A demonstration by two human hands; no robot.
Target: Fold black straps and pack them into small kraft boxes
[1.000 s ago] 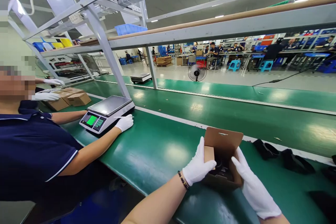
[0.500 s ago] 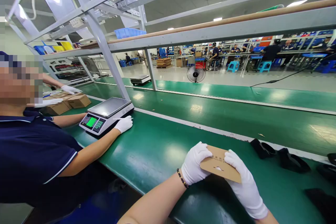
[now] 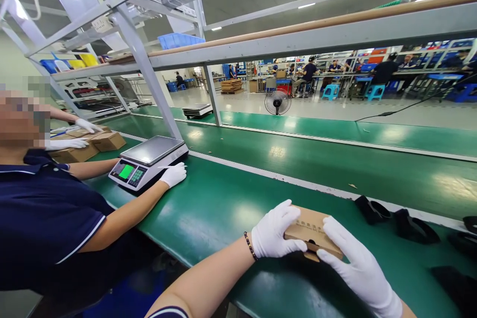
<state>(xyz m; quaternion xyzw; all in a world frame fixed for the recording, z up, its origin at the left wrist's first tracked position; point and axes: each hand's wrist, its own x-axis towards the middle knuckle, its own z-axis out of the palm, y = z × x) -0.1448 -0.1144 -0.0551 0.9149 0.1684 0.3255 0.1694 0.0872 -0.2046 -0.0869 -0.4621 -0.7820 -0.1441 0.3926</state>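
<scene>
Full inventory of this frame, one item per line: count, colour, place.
box: 1, brown, shut, on near belt between both hands
belt: 2 lanes, green, near and far
black parts: several, black, on belt right of box
scale: 1, grey, green display, on belt at left
far scale: 1, grey, far lane
boxes: a few, brown, far left
co-worker: 1, navy shirt, white gloves, hand by scale
fan: 1, black, on floor behind
bin: 1, blue, upper shelf
stools: 2, blue, background
left hand: white glove, on box's left end
right hand: white glove, on box's right end
</scene>
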